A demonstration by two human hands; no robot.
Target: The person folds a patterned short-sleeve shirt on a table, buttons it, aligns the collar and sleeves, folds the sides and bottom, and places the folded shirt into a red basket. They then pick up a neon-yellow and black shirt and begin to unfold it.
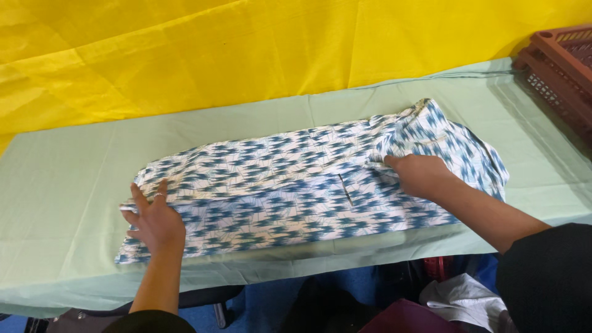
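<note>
A white shirt with a blue pattern [290,185] lies folded lengthwise on a table covered in pale green cloth [61,185]. My left hand [153,219] rests flat on the shirt's left end, fingers spread. My right hand [419,174] presses on the shirt near its right end, fingers curled into a fold of fabric by the collar area. Both arms wear black sleeves.
A yellow sheet [185,55] hangs behind the table. A brown plastic crate [561,68] stands at the far right edge. Below the table's front edge lie bundled clothes, white [465,299] and dark red [401,317].
</note>
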